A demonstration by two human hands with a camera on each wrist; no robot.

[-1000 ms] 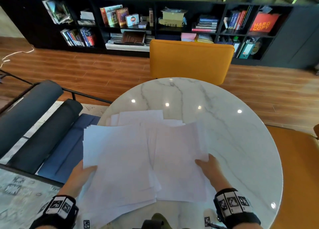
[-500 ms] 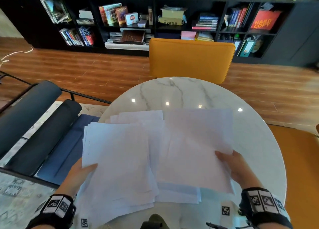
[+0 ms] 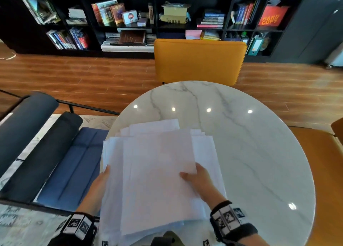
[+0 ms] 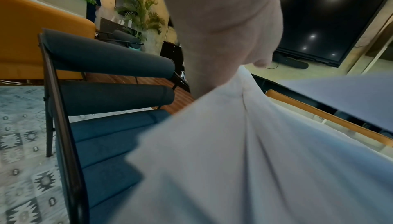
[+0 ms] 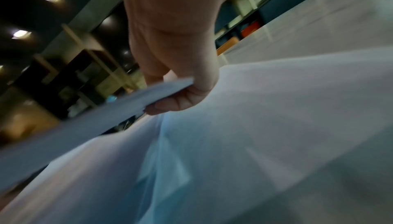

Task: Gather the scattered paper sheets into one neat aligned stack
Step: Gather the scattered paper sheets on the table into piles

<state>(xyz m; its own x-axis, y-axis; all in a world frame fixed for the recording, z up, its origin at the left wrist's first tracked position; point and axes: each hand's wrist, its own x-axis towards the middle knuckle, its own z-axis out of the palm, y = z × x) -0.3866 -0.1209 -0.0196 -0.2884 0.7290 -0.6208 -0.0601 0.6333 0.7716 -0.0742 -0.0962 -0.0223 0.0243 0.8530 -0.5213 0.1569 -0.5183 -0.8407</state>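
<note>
Fingers (image 5: 170, 105) pinching top sheet (image 3: 163, 181) — blurred, left hand (image 3: 98, 188) half-hidden under papers (image 3: 204, 153)

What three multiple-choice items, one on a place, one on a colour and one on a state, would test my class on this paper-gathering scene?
1. Where does the chair stand relative to the table?
A. At its far side
B. On top of it
C. Under the bookshelf

2. What colour is that chair?
A. Green
B. Mustard yellow
C. Red

3. What is the right hand doing?
A. Hanging idle
B. Resting flat on bare marble
C. Gripping a sheet above the pile

Answers: 1 A, its backrest rises just beyond the far rim; 2 B, the upholstery is plainly yellow-orange; 3 C, the right wrist view shows thumb and fingers pinching the sheet's edge.
</note>
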